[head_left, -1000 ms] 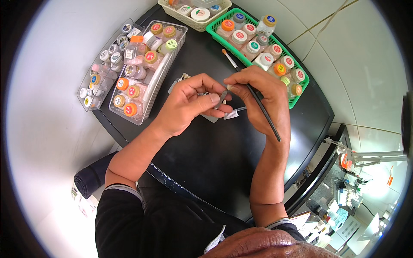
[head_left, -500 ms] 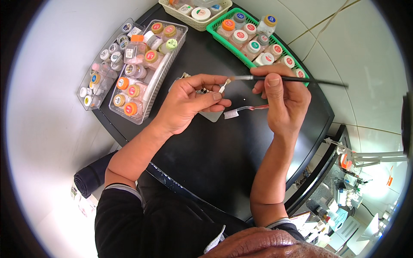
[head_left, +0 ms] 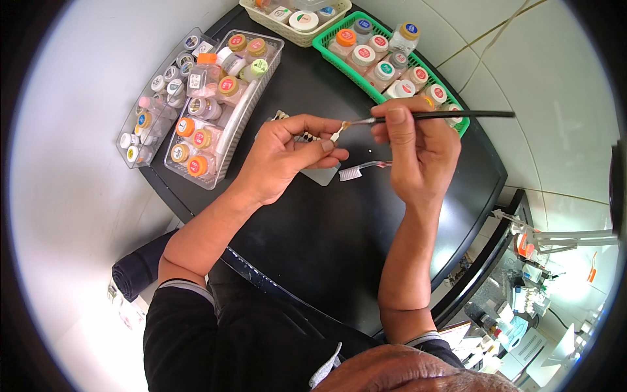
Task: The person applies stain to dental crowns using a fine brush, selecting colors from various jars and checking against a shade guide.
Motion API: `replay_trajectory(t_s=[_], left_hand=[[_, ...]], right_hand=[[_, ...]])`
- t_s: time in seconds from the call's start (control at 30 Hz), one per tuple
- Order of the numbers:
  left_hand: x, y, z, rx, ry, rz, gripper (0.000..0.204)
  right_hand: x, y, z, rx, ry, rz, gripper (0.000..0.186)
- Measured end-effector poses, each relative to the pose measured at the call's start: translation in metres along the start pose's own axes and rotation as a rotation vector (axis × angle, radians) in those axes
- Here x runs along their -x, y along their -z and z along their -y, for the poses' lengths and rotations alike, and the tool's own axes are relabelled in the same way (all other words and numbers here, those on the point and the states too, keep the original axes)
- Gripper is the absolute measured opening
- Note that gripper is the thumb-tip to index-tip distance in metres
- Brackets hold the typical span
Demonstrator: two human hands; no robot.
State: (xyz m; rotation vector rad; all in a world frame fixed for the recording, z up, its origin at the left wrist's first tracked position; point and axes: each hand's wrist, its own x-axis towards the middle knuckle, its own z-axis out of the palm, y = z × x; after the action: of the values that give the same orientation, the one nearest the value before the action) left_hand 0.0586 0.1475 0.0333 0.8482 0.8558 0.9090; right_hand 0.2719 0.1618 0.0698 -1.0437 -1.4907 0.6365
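My left hand (head_left: 281,157) pinches a small pale tab with a tooth-like tip (head_left: 336,136) between thumb and fingers. My right hand (head_left: 421,153) grips a thin black paintbrush (head_left: 470,114), held level, its bristles at the top of the tab; whether they touch is unclear. Behind my left hand lies a grey tray (head_left: 321,176) with small pale and dark pieces, partly hidden. A toothbrush (head_left: 350,173) with white bristles lies on the black tabletop (head_left: 326,248), just right of the tray.
Clear baskets of small jars (head_left: 225,130) (head_left: 134,137) stand at left, a cream basket (head_left: 284,29) at the back, a green basket of jars (head_left: 333,59) at back right. A tiled wall (head_left: 555,117) borders the right, above a cluttered side counter (head_left: 503,313). A rolled dark cloth (head_left: 137,264) lies lower left.
My right hand has turned the brush from slanting down to level, swung rightward, then shifted left so its bristles meet the tab's top. The pale tab now shows between my left fingers.
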Motion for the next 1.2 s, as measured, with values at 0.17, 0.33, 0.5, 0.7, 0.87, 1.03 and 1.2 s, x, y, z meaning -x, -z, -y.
replay_trajectory(t_s=[0.17,0.33,0.5,0.7,0.87,1.03,1.2], left_hand=[[0.001,0.0,0.001,-0.036,-0.006,-0.002,0.031],[0.001,-0.001,0.002,-0.057,-0.014,-0.001,0.031],[0.001,0.001,0.004,-0.072,-0.016,-0.01,0.032],[0.002,-0.001,0.004,-0.088,-0.03,-0.007,0.032],[0.001,-0.002,0.002,-0.089,-0.022,-0.013,0.033],[0.001,-0.002,0.002,-0.068,-0.005,-0.002,0.031],[0.0,-0.003,0.003,-0.064,-0.009,0.003,0.032]], right_hand=[[0.002,-0.002,-0.002,0.097,-0.02,0.032,0.02],[0.002,0.0,-0.001,0.13,-0.038,0.121,0.02],[0.0,-0.002,0.0,0.138,-0.005,0.092,0.019],[0.001,0.0,0.004,0.117,-0.037,0.113,0.016],[0.002,-0.002,0.0,0.157,-0.011,0.058,0.014],[0.002,-0.002,0.0,0.157,-0.011,0.034,0.015],[0.003,0.001,-0.002,0.198,-0.055,0.004,0.018]])
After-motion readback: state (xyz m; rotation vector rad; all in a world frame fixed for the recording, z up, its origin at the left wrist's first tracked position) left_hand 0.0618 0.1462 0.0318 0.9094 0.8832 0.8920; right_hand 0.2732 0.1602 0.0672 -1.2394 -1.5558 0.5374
